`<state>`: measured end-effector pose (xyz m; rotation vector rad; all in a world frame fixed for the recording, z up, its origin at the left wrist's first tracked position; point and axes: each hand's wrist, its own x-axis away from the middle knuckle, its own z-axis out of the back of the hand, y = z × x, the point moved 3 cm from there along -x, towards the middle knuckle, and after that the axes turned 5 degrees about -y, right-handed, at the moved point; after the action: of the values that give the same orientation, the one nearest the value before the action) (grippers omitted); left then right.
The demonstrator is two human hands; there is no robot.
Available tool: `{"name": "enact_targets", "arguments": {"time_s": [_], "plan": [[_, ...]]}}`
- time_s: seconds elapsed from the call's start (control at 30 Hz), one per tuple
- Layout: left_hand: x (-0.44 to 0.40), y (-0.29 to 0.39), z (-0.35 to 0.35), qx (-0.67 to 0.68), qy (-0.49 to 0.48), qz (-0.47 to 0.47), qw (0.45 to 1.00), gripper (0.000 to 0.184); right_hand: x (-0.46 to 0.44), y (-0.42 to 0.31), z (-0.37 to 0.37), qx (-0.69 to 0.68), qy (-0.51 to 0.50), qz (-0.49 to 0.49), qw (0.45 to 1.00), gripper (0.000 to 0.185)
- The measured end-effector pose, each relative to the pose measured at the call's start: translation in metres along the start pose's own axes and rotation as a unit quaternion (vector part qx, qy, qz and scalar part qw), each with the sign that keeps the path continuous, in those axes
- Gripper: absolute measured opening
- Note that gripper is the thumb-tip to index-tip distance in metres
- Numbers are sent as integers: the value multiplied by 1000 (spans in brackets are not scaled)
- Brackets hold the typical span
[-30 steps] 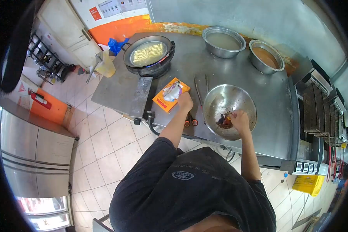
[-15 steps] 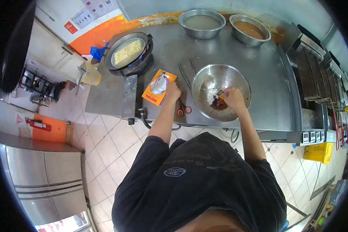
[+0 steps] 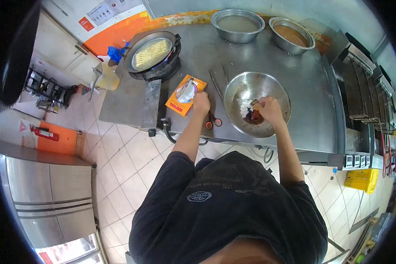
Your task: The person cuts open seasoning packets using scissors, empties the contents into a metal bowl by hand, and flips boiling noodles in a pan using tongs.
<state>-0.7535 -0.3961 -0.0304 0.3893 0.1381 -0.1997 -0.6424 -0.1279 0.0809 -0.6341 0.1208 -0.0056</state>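
Observation:
My right hand point(image 3: 270, 110) is closed in a pinch on a small sachet point(image 3: 255, 103) inside a wide steel mixing bowl point(image 3: 279, 90). Below the fingers, dark and reddish-brown sauce point(image 3: 253, 117) lies beside white powder point(image 3: 245, 109) on the bowl's bottom. My left hand point(image 3: 201, 103) is closed at the right edge of an orange box point(image 3: 177, 107) marked ROYAL; what its fingers hold, if anything, is hidden. A white shape shows on the box top, either a packet or printing. Just right of that hand lie scissors point(image 3: 213, 123) with orange-and-black handles.
Noodles point(image 3: 152, 53) sit in liquid in a black-sided pan point(image 3: 132, 44) on a burner at back left. Two metal basins, one with cloudy liquid point(image 3: 237, 24), one with brown liquid point(image 3: 291, 35), stand at the back. Tongs point(image 3: 215, 83) lie left of the bowl.
The whole view has shifted slightly, so the counter's things appear a little further right. My right hand stays pinched over the sauce and my left hand stays at the box.

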Motion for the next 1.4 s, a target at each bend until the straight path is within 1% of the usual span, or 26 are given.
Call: {"name": "enact_targets", "arguments": {"time_s": [0.03, 0.13, 0.23, 0.33, 0.43, 0.53, 0.63, 0.73, 0.83, 0.93, 1.03, 1.13, 1.23, 1.33, 1.4], "plan": [[-1, -1, 0, 6, 4, 9, 1000, 9, 1, 0, 0, -6, 8, 9, 1000, 17], [0, -10, 0, -24, -40, 47, 998, 9, 1, -2, 2, -7, -20, -18, 1000, 18], [11, -23, 6, -53, -63, 78, 994, 10, 1, 4, -2, -3, -15, -2, 1000, 18], [43, -32, 12, -84, -7, 62, 994, 10, 4, 7, -6, 6, -1, 1, 1000, 18], [78, -19, 46, -37, -61, 63, 995, 13, 6, 0, -1, -6, -21, -19, 1000, 17], [103, -21, 50, 3, -79, 97, 992, 11, 3, 3, -1, -14, -23, -2, 1000, 17], [116, -37, 41, 124, -53, 75, 988, 7, -4, 10, -6, 2, -17, -5, 1000, 17], [120, -41, 38, 86, -40, -27, 995, 8, -6, 7, -5, -7, -16, 12, 1000, 17], [133, -28, 45, 62, -1, -93, 994, 10, -5, 0, -2, -13, -24, -9, 1000, 16], [146, -20, 53, 40, -62, -95, 993, 18, -8, 8, -8, -18, -4, 33, 999, 18], [161, -8, 65, 48, -72, -115, 990, 23, -5, 7, -6, -24, -10, 14, 1000, 19], [169, -12, 55, 30, -53, -140, 988, 25, -3, 7, -4, -39, 2, 28, 999, 20], [170, -21, 44, 24, -24, -187, 982, 22, -1, 2, 2, 6, 5, 26, 1000, 18], [172, -24, 48, 37, -12, -221, 974, 21, 5, -9, 18, 38, 64, 4, 997, 18], [173, -28, 50, 40, -15, -228, 973, 20, 13, -22, 21, 30, 125, 33, 991, 18]]}}
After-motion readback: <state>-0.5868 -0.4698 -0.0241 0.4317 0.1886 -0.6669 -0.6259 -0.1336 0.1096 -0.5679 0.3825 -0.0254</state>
